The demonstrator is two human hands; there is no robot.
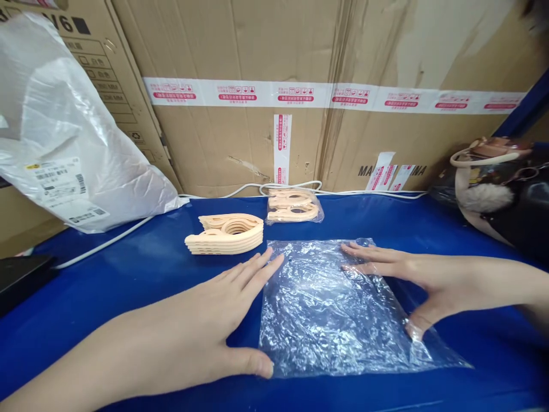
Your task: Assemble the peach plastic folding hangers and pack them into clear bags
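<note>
A clear, crinkled plastic bag lies flat on the blue tabletop. My left hand rests at the bag's left edge, thumb and fingers spread apart. On the opposite side my right hand touches the bag, its fingers stretched over the upper right part and its thumb on the right edge. Neither hand grips anything. Beyond my left hand sits a stack of cream-coloured folding plastic hangers. Farther back, similar cream pieces lie in a clear wrapped packet.
A large white mailing bag with a label leans at the left. Cardboard boxes form the back wall, and a white cable runs along their foot. A dark bag with a pompom stands at right; a black object lies at left.
</note>
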